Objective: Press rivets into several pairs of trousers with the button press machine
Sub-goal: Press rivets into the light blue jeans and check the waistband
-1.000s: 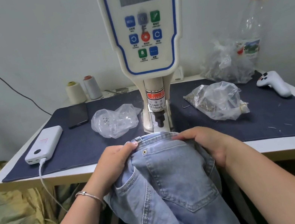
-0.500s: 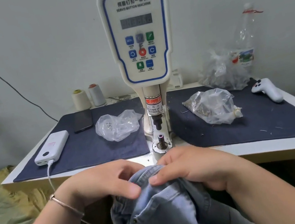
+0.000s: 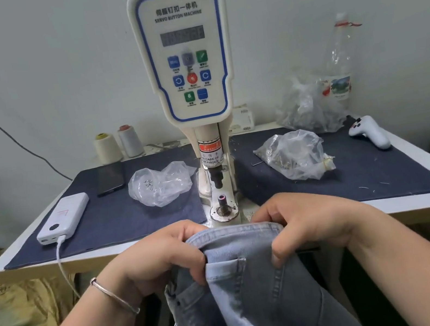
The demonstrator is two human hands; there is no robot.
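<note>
While the trousers (image 3: 247, 286) hang off the worktop's (image 3: 416, 203) front edge, just below the button press machine (image 3: 184, 53), their folded waistband spans both fists. Left hand (image 3: 156, 262) and right hand (image 3: 308, 224) each curl tightly, pinching the denim between them.

The button press machine (image 3: 184, 53) carried "SERVO BUTTON MACHINE" on its front panel, under a line of Chinese characters. Lower down, the warning sticker (image 3: 211, 154) on the press column read "CARE OF", then "FINGER". Button captions were too small to read.
</note>
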